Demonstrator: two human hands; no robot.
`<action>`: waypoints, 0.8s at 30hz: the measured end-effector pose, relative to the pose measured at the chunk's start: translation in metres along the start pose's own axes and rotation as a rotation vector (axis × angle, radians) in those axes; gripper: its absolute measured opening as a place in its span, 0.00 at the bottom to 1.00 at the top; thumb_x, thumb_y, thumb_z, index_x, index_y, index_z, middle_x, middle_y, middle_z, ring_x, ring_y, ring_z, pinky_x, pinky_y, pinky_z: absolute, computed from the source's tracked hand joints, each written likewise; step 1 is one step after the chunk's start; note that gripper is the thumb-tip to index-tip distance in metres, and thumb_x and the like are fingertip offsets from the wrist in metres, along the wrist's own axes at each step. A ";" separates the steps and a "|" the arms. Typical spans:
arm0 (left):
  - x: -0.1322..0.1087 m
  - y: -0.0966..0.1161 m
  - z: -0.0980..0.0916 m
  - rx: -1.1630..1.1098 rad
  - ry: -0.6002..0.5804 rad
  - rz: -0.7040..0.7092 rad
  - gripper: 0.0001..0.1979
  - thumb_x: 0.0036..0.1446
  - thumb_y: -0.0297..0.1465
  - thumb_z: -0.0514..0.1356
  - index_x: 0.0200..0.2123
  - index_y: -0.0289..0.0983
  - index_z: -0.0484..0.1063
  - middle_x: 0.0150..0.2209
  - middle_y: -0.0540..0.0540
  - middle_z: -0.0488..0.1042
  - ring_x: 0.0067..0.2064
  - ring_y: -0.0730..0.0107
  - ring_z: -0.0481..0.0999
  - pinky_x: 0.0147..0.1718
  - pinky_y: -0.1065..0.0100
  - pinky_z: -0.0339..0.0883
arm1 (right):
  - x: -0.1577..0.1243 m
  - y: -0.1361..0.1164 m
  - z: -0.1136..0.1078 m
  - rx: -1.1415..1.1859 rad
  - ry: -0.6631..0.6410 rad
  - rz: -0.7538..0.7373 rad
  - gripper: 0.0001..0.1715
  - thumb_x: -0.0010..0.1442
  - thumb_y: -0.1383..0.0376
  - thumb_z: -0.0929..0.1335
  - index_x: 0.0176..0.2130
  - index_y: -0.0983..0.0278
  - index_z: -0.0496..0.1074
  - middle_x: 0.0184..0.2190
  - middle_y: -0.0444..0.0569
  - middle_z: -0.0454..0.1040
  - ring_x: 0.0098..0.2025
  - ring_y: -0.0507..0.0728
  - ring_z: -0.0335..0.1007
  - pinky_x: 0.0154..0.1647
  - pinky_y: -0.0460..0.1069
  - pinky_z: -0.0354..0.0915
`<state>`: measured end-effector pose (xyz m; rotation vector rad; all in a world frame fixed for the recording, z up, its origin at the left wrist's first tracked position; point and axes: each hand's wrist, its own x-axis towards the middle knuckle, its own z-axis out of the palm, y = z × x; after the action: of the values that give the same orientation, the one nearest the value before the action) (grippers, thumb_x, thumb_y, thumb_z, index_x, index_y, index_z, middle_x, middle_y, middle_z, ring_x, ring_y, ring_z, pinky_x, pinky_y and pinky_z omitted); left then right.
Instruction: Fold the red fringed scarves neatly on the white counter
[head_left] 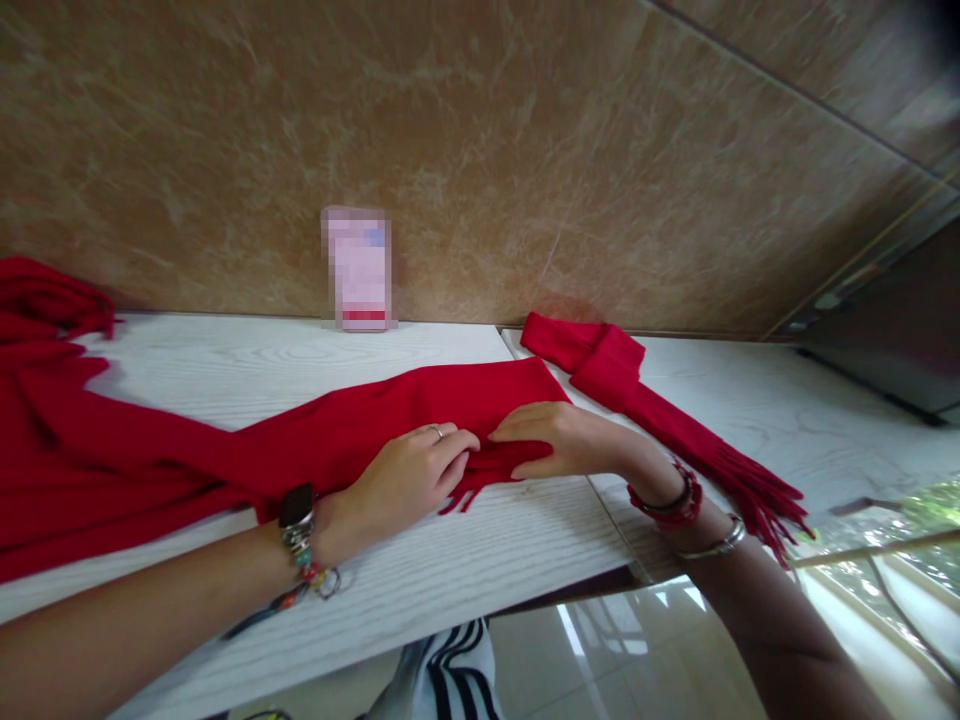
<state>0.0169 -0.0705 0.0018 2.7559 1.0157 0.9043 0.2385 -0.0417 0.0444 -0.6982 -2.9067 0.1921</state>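
A long red scarf point(360, 420) with a fringe lies stretched across the white wood-grain table point(480, 530). My left hand point(416, 470), with a ring on one finger, pinches the scarf's cloth close to its fringed edge. Facing it, my right hand point(551, 440) has a fold of the same cloth between thumb and fingers. Only a few strands of the fringe show below the left fingertips. Beyond my right hand, a second red scarf point(645, 390) lies folded over at one end, its fringe pointing toward the lower right.
More red cloth point(45, 350) is heaped at the left. A pale pink phone-shaped object point(364, 270), blurred out, leans upright against the brown marbled wall point(480, 160). A dark box-like thing point(900, 310) stands at the far right. The table's front edge runs below my hands.
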 end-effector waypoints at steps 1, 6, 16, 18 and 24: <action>0.000 0.000 0.000 -0.003 0.005 -0.015 0.09 0.59 0.24 0.49 0.39 0.36 0.67 0.36 0.47 0.73 0.37 0.71 0.71 0.39 0.69 0.66 | 0.000 -0.001 0.000 -0.012 0.010 -0.012 0.19 0.55 0.62 0.67 0.46 0.66 0.70 0.43 0.51 0.74 0.45 0.56 0.69 0.46 0.51 0.66; 0.000 0.001 0.001 0.057 0.007 -0.011 0.07 0.60 0.28 0.50 0.39 0.35 0.67 0.36 0.47 0.72 0.37 0.70 0.72 0.36 0.70 0.66 | 0.000 -0.002 0.001 -0.136 0.136 -0.035 0.12 0.59 0.70 0.61 0.39 0.67 0.73 0.35 0.52 0.76 0.37 0.54 0.71 0.40 0.50 0.67; -0.006 0.008 -0.009 0.370 -0.039 0.198 0.10 0.55 0.21 0.54 0.40 0.35 0.69 0.35 0.46 0.71 0.36 0.67 0.71 0.36 0.67 0.66 | -0.009 0.002 -0.008 -0.126 0.092 -0.013 0.09 0.59 0.68 0.62 0.33 0.65 0.72 0.29 0.47 0.73 0.31 0.51 0.67 0.33 0.45 0.64; -0.007 0.009 -0.008 0.368 -0.028 0.220 0.09 0.57 0.21 0.52 0.38 0.34 0.69 0.32 0.46 0.70 0.35 0.68 0.70 0.35 0.68 0.66 | -0.010 0.000 -0.011 -0.163 0.064 -0.002 0.10 0.59 0.70 0.61 0.31 0.65 0.71 0.28 0.47 0.72 0.30 0.51 0.66 0.33 0.45 0.62; -0.006 0.011 -0.007 0.333 -0.048 0.220 0.08 0.57 0.20 0.51 0.33 0.34 0.69 0.30 0.47 0.67 0.34 0.68 0.67 0.37 0.68 0.65 | -0.009 -0.004 -0.014 -0.165 0.033 0.036 0.11 0.56 0.72 0.60 0.26 0.66 0.68 0.25 0.47 0.69 0.28 0.52 0.62 0.30 0.46 0.59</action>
<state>0.0157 -0.0840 0.0070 3.2018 0.9446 0.7459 0.2471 -0.0484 0.0583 -0.7717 -2.9040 -0.0549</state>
